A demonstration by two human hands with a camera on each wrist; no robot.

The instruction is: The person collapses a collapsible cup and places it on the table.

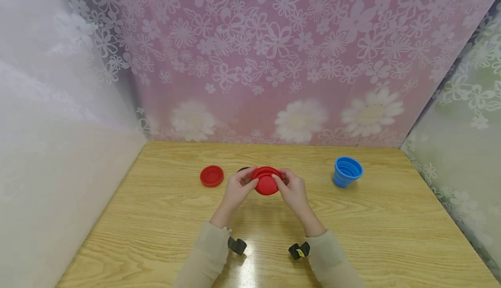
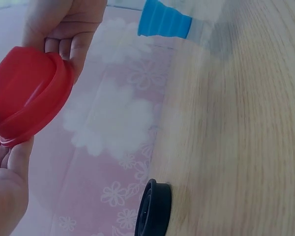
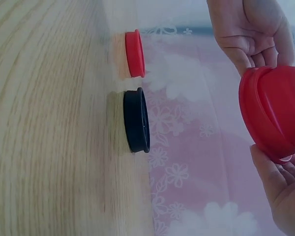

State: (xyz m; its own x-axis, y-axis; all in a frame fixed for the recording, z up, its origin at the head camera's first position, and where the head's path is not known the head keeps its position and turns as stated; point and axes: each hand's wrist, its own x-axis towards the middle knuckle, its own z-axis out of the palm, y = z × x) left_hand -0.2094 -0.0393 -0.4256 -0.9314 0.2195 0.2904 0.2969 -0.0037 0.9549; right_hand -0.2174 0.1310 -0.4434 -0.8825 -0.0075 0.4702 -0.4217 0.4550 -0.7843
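Both hands hold a red collapsible cup [image 1: 268, 185] up above the table, its round base facing the head camera. The left hand [image 1: 236, 189] pinches its left side, thumb on the near face and fingers behind the rim. Opposite it, the right hand [image 1: 293, 190] grips the right side, thumb pressing by the base. Seen from the left wrist, the red cup [image 2: 32, 93] is tilted and partly folded, with its base part standing out from the rim. A black collapsed cup [image 3: 136, 120] lies on the table behind the left hand, mostly hidden in the head view.
Another red cup [image 1: 212, 176], folded flat, lies on the wooden table [image 1: 156, 218] to the left. A blue collapsible cup [image 1: 347, 172] stands extended at the right, mouth up. Flowered curtains [image 1: 274, 61] hang behind the table and along both sides.
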